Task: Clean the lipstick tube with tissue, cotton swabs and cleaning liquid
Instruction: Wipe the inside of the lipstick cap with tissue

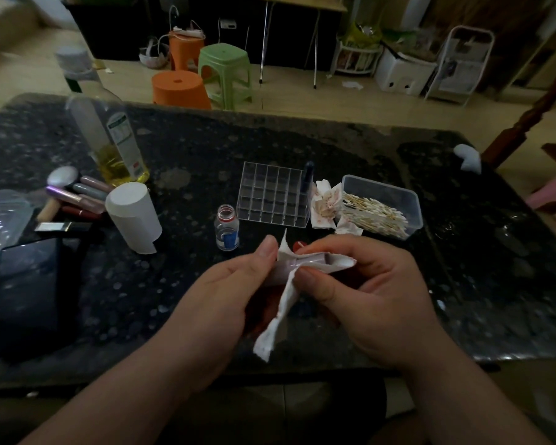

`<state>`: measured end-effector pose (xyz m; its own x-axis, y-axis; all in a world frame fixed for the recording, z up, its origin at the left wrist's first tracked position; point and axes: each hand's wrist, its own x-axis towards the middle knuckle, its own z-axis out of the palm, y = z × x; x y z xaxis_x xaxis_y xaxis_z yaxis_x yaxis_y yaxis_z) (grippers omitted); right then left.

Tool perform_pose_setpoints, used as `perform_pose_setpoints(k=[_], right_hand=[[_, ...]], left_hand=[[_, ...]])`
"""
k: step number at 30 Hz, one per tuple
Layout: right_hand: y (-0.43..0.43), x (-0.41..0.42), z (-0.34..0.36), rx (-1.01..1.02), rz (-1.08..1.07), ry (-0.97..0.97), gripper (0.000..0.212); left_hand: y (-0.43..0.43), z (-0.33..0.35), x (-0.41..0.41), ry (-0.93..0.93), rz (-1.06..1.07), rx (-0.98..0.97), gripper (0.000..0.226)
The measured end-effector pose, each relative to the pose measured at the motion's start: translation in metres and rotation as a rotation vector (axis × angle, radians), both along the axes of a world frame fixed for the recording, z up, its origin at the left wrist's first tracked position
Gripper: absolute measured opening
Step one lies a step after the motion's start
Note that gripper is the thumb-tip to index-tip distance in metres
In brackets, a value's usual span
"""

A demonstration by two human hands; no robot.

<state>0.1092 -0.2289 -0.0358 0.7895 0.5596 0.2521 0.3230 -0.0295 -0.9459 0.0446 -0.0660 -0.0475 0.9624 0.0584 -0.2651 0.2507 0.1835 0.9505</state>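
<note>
Left hand (235, 284), right hand (366, 284) curled round one lipstick tube (312, 259), held above table (190, 284), wrapped in one tissue (280, 319). One uncapped bottle (227, 231) part-filled with clear liquid; one plastic box (410, 195) filled with cotton swabs (373, 213).

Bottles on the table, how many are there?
2: a tall bottle of yellow liquid at the far left, and a small uncapped bottle near the clear organizer.
</note>
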Motion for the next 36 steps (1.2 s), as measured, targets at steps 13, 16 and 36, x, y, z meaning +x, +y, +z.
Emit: perform_pose_setpoints(k=[13,16,36], right_hand=[[-0.005,0.001,0.0,0.001,-0.005,0.01,0.017],[-0.005,0.003,0.0,-0.002,-0.015,-0.031,0.021],[0.013,0.007,-0.018,-0.234,-0.212,-0.483,0.031]], left_hand=[[0.005,0.008,-0.001,0.116,-0.092,0.013,0.059],[0.012,0.0,0.0,0.012,-0.1,-0.009,0.036],[0.004,-0.005,0.001,0.097,0.097,0.0,0.05]])
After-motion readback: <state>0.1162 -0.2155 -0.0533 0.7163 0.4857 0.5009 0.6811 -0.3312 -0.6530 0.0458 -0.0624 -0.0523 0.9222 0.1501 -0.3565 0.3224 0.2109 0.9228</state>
